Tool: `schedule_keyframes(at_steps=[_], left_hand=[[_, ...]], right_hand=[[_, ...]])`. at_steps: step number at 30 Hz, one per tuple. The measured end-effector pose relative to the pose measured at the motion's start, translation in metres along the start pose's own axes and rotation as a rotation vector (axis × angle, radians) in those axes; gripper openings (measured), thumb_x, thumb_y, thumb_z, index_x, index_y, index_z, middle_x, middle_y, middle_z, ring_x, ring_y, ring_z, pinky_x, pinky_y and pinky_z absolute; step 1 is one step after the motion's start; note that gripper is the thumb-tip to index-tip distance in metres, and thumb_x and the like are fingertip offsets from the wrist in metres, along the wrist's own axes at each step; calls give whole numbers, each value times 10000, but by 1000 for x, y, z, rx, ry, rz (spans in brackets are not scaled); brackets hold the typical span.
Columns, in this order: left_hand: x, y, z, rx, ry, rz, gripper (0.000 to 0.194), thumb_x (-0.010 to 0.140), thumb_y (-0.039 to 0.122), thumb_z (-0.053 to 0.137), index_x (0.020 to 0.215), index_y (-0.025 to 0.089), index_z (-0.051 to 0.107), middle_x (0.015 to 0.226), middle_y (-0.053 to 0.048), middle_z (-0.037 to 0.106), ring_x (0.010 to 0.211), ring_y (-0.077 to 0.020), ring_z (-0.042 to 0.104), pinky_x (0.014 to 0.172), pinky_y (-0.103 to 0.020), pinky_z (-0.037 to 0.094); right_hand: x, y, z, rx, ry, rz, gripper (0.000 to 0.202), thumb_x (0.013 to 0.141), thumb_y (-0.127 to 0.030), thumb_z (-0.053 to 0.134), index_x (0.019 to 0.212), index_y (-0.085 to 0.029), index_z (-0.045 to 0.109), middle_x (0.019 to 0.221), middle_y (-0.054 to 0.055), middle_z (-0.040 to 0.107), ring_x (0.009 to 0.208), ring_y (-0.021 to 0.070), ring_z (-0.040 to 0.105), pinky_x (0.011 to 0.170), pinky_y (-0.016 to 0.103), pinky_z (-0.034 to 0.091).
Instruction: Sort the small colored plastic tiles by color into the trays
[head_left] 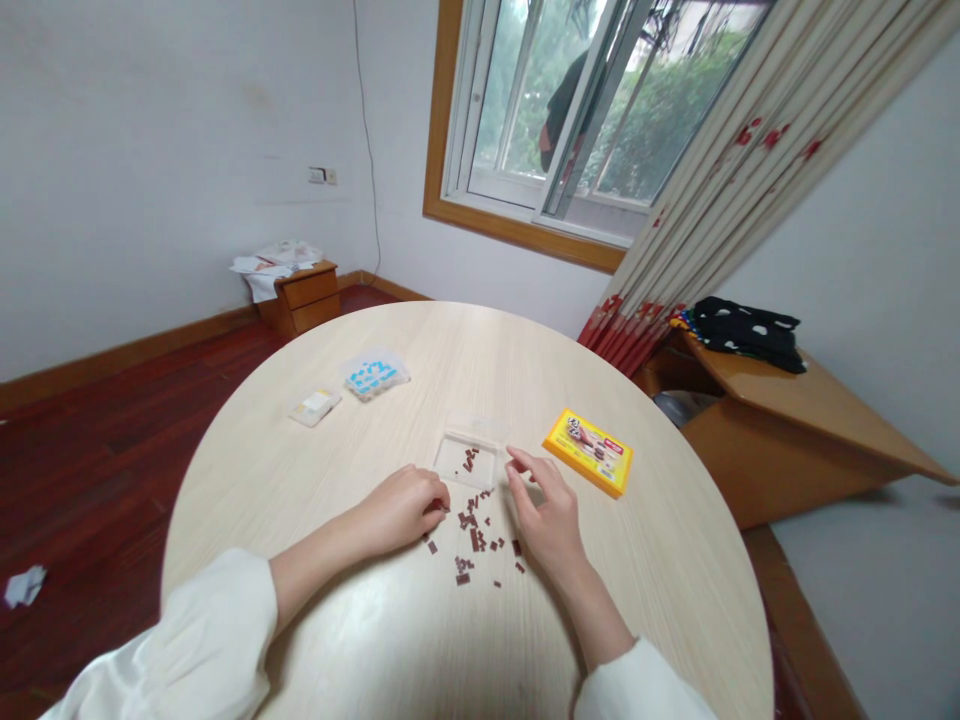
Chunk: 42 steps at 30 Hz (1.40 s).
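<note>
Small dark-brown building bricks lie scattered on the table between my two hands. Just beyond them is a clear, shallow plastic box with several brown bricks in it. My left hand rests at the left side of the pile, its fingers curled together; a tiny dark spot shows at the fingertips, too small to name. On the other side, my right hand is held beside the box's right edge, thumb and fingers apart, with nothing visible between them.
A yellow box with a printed picture lies to the right. Toward the back left are a clear container of blue and white pieces and a small clear case. The round table's edge curves around. A person shows outside the window.
</note>
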<state>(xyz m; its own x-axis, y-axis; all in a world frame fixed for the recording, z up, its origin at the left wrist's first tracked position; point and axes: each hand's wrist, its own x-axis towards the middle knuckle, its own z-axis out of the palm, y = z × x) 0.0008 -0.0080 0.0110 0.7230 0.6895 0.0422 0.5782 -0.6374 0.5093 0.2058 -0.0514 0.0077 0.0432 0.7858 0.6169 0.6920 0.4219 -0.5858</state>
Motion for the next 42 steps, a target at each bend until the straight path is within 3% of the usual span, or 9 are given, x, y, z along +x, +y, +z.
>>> schedule_keyframes(at_steps=[5, 9, 15, 19, 22, 27, 31, 36, 42], left_hand=[[0, -1, -1, -22, 5, 15, 168, 779, 120, 514, 793, 160, 677, 778, -48, 674, 719, -166, 598, 684, -268, 432], [1, 0, -5, -61, 56, -5, 128, 777, 126, 538, 785, 163, 660, 762, -33, 659, 707, -154, 584, 684, -264, 430], [7, -7, -5, -206, 410, -8, 85, 812, 155, 533, 788, 164, 615, 795, -28, 638, 746, -144, 557, 712, -277, 437], [15, -13, 4, -263, 558, 30, 93, 815, 128, 523, 794, 162, 606, 816, -36, 638, 780, -150, 555, 715, -287, 446], [20, -14, 9, -244, 572, 21, 82, 811, 123, 540, 799, 167, 608, 846, -42, 652, 840, -168, 559, 792, -334, 450], [22, -13, 10, -211, 569, -4, 78, 801, 173, 593, 874, 181, 618, 1086, -79, 618, 1047, -217, 508, 930, -421, 397], [20, -13, 7, -199, 590, -24, 79, 819, 179, 554, 866, 170, 617, 959, -74, 601, 958, -200, 521, 876, -376, 418], [16, -6, 2, -124, 470, -29, 114, 844, 214, 516, 827, 166, 618, 779, -34, 605, 790, -170, 546, 771, -323, 420], [7, 9, -4, 83, 77, 42, 129, 822, 228, 547, 790, 162, 653, 771, -55, 650, 752, -186, 579, 720, -304, 419]], right_hand=[[1, -8, -2, -11, -202, -13, 180, 871, -211, 474, 871, -190, 653, 733, 49, 644, 714, 173, 580, 674, 304, 468], [1, -15, -3, -45, -334, -2, 167, 854, -194, 482, 818, -188, 644, 686, 37, 614, 682, 161, 557, 661, 287, 447], [-1, -17, 0, -121, -563, 46, 134, 813, -150, 540, 837, -190, 666, 719, 20, 632, 702, 152, 569, 683, 278, 437], [-1, -16, 3, -127, -570, 54, 179, 833, -143, 515, 898, -185, 677, 782, 37, 666, 749, 157, 600, 710, 277, 447], [-2, -14, 4, -142, -570, 69, 212, 838, -135, 501, 940, -182, 680, 837, 52, 691, 780, 164, 621, 725, 281, 458], [-3, -12, 7, -176, -623, 70, 257, 840, -124, 491, 993, -194, 685, 936, 68, 717, 872, 189, 650, 790, 299, 470], [-4, -10, 8, -177, -630, 96, 235, 829, -116, 505, 941, -193, 696, 930, 65, 725, 861, 189, 662, 783, 296, 474], [-5, -9, 8, -132, -550, 58, 202, 839, -151, 503, 905, -209, 685, 888, 44, 726, 823, 182, 655, 763, 305, 469], [-2, -4, 6, -107, -187, 40, 212, 870, -246, 489, 940, -179, 678, 800, 70, 700, 737, 184, 619, 715, 316, 463]])
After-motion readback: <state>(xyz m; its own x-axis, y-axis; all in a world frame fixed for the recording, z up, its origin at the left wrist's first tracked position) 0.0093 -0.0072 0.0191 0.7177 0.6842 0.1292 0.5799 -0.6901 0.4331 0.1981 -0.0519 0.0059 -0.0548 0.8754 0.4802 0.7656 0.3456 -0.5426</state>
